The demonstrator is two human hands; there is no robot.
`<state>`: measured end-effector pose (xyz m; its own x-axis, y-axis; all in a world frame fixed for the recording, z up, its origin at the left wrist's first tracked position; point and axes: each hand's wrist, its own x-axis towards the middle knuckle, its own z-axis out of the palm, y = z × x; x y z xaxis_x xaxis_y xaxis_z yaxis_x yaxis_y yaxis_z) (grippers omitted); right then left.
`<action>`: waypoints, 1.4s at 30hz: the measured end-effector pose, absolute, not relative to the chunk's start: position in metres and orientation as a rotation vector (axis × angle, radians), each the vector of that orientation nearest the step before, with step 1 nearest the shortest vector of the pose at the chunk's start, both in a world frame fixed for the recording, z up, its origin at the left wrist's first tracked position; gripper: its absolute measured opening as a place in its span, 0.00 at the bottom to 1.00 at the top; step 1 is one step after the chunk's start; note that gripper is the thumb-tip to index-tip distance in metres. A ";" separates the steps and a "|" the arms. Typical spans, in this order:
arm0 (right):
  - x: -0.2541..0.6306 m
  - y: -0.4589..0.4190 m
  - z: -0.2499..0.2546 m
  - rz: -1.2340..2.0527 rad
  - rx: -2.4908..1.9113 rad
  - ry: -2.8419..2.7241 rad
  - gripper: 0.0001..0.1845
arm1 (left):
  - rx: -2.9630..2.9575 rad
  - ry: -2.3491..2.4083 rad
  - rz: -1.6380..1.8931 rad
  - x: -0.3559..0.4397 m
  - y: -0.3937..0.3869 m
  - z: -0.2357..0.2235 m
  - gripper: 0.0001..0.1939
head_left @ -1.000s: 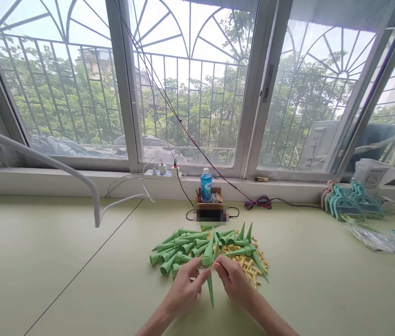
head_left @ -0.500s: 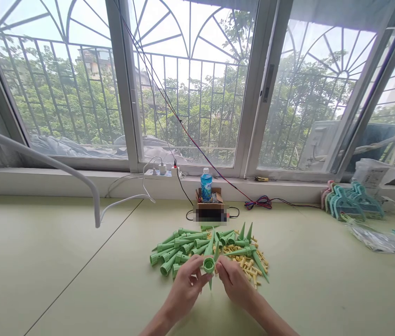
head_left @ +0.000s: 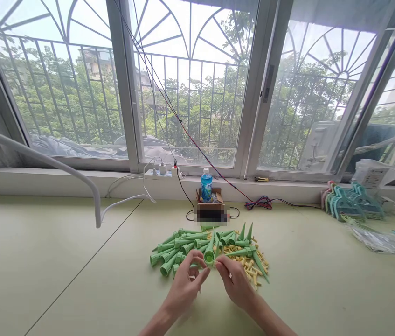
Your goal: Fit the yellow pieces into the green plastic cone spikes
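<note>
A green plastic watering spike point(head_left: 209, 256) is held with its round open end facing me and its point away. The thumb and fingers of my left hand point(head_left: 188, 279) grip it at the left of the rim. My right hand point(head_left: 232, 278) pinches at the right of the rim; something small and pale may be between its fingertips, but I cannot make it out. Behind and to the left lies a heap of green spikes point(head_left: 178, 247). Small yellow peg-like pieces point(head_left: 251, 270) are scattered to the right, next to my right hand, with more green spikes among them.
At the back, a blue bottle point(head_left: 206, 185) stands in a cardboard box point(head_left: 218, 206). Cables point(head_left: 260, 202) and a power strip point(head_left: 160, 173) lie along the sill. Teal hangers point(head_left: 353, 203) and a plastic bag point(head_left: 372, 238) sit far right. A white tube point(head_left: 92, 186) arches in from the left.
The held spike has tipped and shifted slightly up, and its open end now shows more inside. The green point that showed below it is gone from view. Both hands stay close together.
</note>
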<state>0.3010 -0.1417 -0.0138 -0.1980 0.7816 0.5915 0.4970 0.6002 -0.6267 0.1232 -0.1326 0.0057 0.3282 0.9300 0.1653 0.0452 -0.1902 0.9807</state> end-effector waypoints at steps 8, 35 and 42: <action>0.301 -0.143 -0.009 0.300 -0.973 -1.889 0.18 | 1.281 0.967 0.884 0.124 -0.127 0.007 0.29; 0.299 -0.145 -0.005 0.344 -0.920 -1.916 0.20 | 1.310 0.929 0.736 0.124 -0.132 0.015 0.40; 0.300 -0.143 -0.006 0.399 -0.942 -1.922 0.20 | 1.325 0.907 0.712 0.121 -0.129 0.010 0.36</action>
<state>0.3002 -0.1434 -0.0063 -0.2760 0.7499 0.6012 0.4488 0.6537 -0.6093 0.1210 -0.1294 0.0104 0.4893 0.8600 -0.1450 0.0627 0.1311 0.9894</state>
